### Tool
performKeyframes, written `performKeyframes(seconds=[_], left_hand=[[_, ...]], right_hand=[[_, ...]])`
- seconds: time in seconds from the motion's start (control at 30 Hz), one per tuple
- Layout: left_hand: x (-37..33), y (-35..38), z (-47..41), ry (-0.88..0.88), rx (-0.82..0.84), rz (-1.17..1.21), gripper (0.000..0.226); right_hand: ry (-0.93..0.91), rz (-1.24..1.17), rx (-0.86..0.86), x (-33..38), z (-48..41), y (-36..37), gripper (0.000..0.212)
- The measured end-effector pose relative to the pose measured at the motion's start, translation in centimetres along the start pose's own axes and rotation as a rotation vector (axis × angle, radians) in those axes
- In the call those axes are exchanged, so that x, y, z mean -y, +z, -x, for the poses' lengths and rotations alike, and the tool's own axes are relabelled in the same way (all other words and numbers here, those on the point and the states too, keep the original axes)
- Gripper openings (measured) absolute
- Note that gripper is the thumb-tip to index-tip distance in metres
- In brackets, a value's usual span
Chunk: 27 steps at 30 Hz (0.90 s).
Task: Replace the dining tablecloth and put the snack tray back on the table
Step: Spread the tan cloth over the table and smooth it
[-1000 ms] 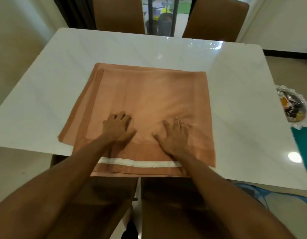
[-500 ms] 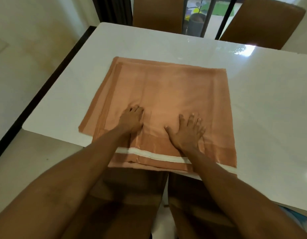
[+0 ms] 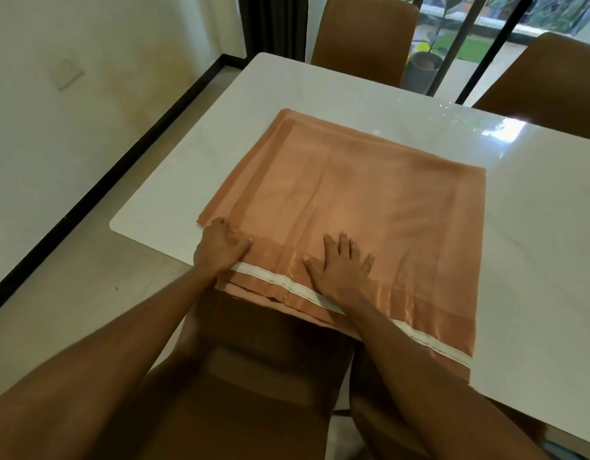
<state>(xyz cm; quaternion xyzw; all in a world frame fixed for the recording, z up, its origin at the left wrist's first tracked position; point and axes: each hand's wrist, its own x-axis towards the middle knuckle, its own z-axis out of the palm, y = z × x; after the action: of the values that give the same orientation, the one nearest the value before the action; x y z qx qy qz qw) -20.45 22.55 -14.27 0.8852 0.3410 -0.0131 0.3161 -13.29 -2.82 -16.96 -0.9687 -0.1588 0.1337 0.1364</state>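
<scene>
A folded orange tablecloth (image 3: pixel 370 207) with a white stripe along its near hem lies on the white glossy table (image 3: pixel 320 104), its near edge hanging a little over the table's front. My left hand (image 3: pixel 220 249) is at the cloth's near left corner, fingers curled onto the folded layers there. My right hand (image 3: pixel 341 268) rests flat on the cloth near the white stripe, fingers spread. The snack tray is out of view.
Brown chairs stand at the far side (image 3: pixel 363 38) and far right (image 3: pixel 549 84), and another (image 3: pixel 253 376) is tucked under the near edge below my arms. A wall with a black skirting strip (image 3: pixel 97 194) runs along the left. A potted plant (image 3: pixel 423 66) sits beyond the window bars.
My left hand slid from the middle of the cloth to its near left corner and curled. My right hand stayed flat. The view swung left, and the snack tray left the frame.
</scene>
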Motion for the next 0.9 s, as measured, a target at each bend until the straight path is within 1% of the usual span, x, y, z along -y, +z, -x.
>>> performKeyframes(seconds=[0.03,0.07,0.1,0.17,0.2,0.27,0.3,0.33,0.37,0.43,0.47,0.5,0.53,0.6,0.67,0.73,0.77,0.83,0.9], left_hand=[[-0.5,-0.2,-0.3,-0.048,0.041,0.011,0.075],[-1.1,-0.5,-0.5,-0.097,0.079,0.036,0.072],[-1.7,-0.8,-0.7,-0.136,0.115,0.076,0.062],[-3.0,-1.4,-1.1,-0.186,0.208,0.233,0.029],[-3.7,-1.7,-1.0,-0.21,0.265,0.318,0.021],[-5.5,-1.8,-0.4,-0.189,0.332,0.43,0.022],[-6.5,-1.7,-0.1,-0.126,0.324,0.437,0.023],[-7.5,-1.5,0.3,-0.042,0.316,0.414,0.022],[-8.5,-1.3,0.9,0.038,0.324,0.387,0.023],[-11.0,-0.6,2.2,0.169,0.393,0.346,0.03],[-12.5,-0.1,3.1,0.257,0.427,0.33,0.023],[-13.5,0.4,3.9,0.346,0.441,0.317,0.011],[-15.1,0.7,4.9,0.434,0.457,0.291,0.01],[-18.2,1.6,7.4,0.593,0.513,0.213,0.021],[-20.2,2.9,9.3,0.709,0.58,0.108,0.031],[-21.9,4.3,10.9,0.788,0.597,0.024,0.036],[-22.6,5.1,11.7,0.809,0.597,-0.007,0.037],[-24.0,7.0,13.3,0.842,0.619,-0.063,0.035],[-24.8,8.8,14.7,0.885,0.673,-0.166,0.026]], right_hand=[[-0.01,0.007,0.019,0.3,0.2,0.1,0.084],[-0.022,0.018,0.033,0.3,0.3,0.2,0.087],[-0.031,0.023,0.05,0.1,0.5,0.2,0.088],[-0.033,0.004,0.093,-0.5,0.5,-0.2,0.088],[-0.028,-0.02,0.118,-0.6,0.4,-0.7,0.088],[-0.018,-0.071,0.163,-0.6,0.2,-1.7,0.084],[-0.01,-0.121,0.175,-0.5,-0.1,-2.4,0.082],[0.008,-0.22,0.185,-0.4,-0.2,-3.2,0.079],[0.043,-0.375,0.191,-0.3,-0.5,-4.2,0.078],[0.122,-0.706,0.175,0.0,-1.3,-6.4,0.075],[0.148,-0.815,0.134,-0.3,-1.5,-7.7,0.073],[0.162,-0.877,0.093,-0.2,-2.1,-8.8,0.073],[0.172,-0.914,0.043,-0.4,-2.4,-9.9,0.075],[0.187,-0.961,-0.036,-1.8,-2.6,-12.3,0.083],[0.207,-0.976,-0.084,-3.7,-2.9,-14.1,0.095],[0.224,-0.962,-0.067,-6.1,-2.9,-15.4,0.104],[0.222,-0.889,-0.037,-7.3,-2.7,-15.9,0.106],[0.191,-0.626,0.014,-10.0,-1.8,-16.2,0.105],[0.154,-0.378,0.061,-11.9,-0.6,-15.8,0.095]])
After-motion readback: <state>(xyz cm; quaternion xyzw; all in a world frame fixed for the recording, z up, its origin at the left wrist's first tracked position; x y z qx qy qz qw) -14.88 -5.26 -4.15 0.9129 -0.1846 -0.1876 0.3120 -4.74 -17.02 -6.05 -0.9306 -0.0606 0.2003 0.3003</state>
